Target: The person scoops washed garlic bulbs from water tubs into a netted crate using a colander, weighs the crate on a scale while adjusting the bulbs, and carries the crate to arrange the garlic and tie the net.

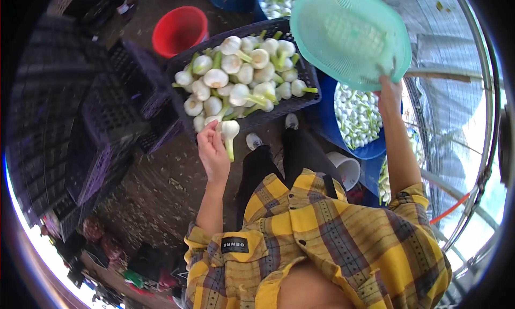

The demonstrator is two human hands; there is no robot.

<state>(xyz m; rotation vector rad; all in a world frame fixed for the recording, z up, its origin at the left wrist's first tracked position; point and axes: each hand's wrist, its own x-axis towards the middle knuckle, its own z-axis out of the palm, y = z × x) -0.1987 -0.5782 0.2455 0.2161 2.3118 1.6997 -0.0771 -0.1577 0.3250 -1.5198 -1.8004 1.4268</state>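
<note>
My left hand is at the near edge of a dark plastic crate, its fingers curled against a white garlic bulb whose green stem points down toward me. The crate is heaped with garlic bulbs with short green stems. Out to the right, my right hand grips the rim of a pale green plastic basket. The basket is held up and tilted above a blue barrel full of small garlic bulbs. Part of that barrel is hidden by the basket.
A red bucket stands beyond the crate. Dark crates are stacked at the left. Another blue barrel holds garlic at the top. A white bucket lies near my legs. Metal poles and sheeting line the right side.
</note>
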